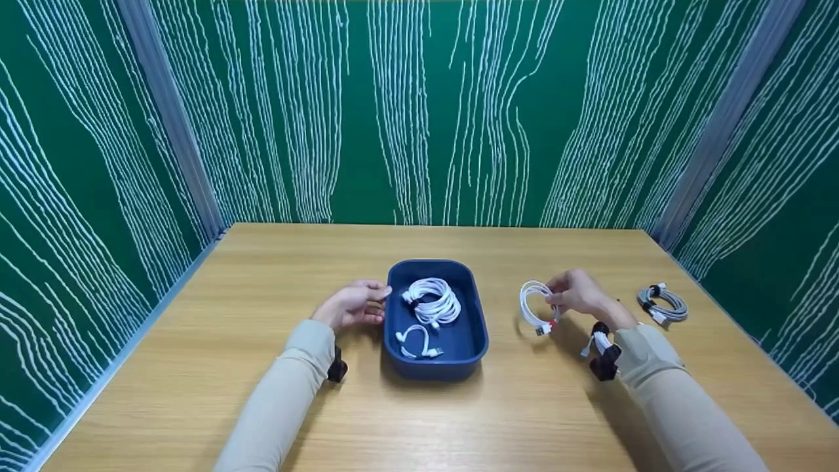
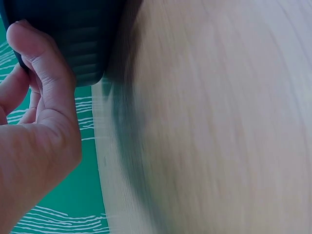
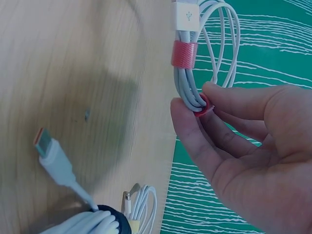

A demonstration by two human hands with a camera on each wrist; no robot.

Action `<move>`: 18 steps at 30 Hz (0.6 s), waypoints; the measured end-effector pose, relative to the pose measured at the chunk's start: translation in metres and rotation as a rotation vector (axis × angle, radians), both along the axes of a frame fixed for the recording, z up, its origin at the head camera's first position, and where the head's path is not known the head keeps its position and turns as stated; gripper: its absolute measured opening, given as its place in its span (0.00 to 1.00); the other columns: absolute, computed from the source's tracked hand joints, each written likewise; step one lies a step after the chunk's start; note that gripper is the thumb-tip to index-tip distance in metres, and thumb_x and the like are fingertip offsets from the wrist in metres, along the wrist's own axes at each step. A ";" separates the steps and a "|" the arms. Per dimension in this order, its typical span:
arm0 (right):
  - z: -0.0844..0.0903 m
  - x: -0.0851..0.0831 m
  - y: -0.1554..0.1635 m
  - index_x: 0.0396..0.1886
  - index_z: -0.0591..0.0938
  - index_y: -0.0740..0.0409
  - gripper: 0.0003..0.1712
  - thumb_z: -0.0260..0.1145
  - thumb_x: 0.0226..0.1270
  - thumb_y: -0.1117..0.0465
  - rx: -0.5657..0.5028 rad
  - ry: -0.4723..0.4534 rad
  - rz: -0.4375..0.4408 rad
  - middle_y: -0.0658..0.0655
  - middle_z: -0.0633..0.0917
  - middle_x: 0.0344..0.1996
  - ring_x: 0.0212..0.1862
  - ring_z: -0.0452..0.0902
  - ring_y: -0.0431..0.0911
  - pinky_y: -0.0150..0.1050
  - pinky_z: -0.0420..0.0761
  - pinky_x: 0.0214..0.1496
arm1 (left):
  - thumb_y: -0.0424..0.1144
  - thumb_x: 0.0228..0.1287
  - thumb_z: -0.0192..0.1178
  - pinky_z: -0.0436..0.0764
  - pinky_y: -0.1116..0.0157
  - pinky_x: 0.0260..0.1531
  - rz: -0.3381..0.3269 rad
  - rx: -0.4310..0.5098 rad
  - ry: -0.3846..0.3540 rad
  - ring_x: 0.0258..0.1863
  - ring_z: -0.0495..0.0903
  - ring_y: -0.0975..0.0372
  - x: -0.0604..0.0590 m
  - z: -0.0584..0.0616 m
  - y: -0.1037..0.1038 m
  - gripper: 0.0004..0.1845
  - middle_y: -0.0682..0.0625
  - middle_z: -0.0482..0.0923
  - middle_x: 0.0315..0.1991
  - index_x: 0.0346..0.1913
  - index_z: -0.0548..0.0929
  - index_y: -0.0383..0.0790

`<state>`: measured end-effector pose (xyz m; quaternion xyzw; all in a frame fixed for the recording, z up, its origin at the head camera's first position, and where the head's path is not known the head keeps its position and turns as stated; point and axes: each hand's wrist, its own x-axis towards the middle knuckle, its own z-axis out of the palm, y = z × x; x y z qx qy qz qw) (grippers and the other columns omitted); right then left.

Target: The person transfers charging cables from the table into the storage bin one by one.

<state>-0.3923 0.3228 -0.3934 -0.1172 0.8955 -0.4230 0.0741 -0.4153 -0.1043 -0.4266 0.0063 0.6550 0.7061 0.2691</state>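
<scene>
Tray [image 1: 482,331] lies left of the coiled white USB cable [image 1: 534,307] I see pinched in the right hand [image 1: 577,293]; left hand [image 1: 351,305] touches its far wall, fingers relaxed.

A dark blue tray [image 1: 475,328] holding white cable coils [image 1: 432,300] sits on a light wood-grain table [image 1: 262,275]. A white cable [image 3: 209,53] bears red ties [image 3: 184,54]; a grey cable [image 1: 663,303] lies near the right edge. Green walls [image 1: 459,98] carry white wavy lines; beige sleeves [image 1: 282,393].
</scene>
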 end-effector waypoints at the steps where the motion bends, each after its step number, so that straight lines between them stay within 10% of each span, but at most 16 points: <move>1: 0.000 0.000 0.000 0.46 0.75 0.83 0.15 0.62 0.62 0.75 0.006 -0.002 -0.001 0.50 0.83 0.23 0.23 0.80 0.38 0.34 0.85 0.32 | 0.36 0.72 0.52 0.77 0.70 0.22 0.000 0.000 -0.002 0.20 0.74 0.62 0.000 0.000 0.000 0.03 0.51 0.74 0.23 0.40 0.69 0.45; 18: 0.006 0.002 -0.010 0.46 0.76 0.81 0.15 0.62 0.63 0.73 0.016 -0.010 0.004 0.50 0.82 0.24 0.27 0.81 0.41 0.34 0.85 0.33 | 0.36 0.71 0.53 0.77 0.70 0.23 0.020 -0.011 -0.011 0.21 0.74 0.61 0.002 0.003 0.001 0.03 0.50 0.74 0.25 0.39 0.70 0.44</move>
